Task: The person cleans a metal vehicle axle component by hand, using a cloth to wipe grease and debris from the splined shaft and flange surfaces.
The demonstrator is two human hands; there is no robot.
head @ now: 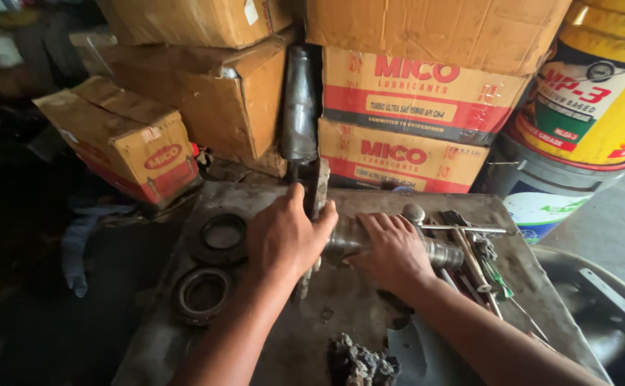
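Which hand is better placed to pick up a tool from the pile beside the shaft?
Right, probably. The right hand rests on the metal shaft next to the loose tools. The left hand grips the shaft's flanged end, farther from them.

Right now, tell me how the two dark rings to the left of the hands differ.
The upper ring lies farther back on the metal worktop, close beside the left hand; the lower ring lies nearer the front edge, beside the forearm. The upper ring looks darker and rubbery black; the lower ring shows a paler, rusty-grey metal rim. Both are round, lie flat and are open in the middle, and neither is held.
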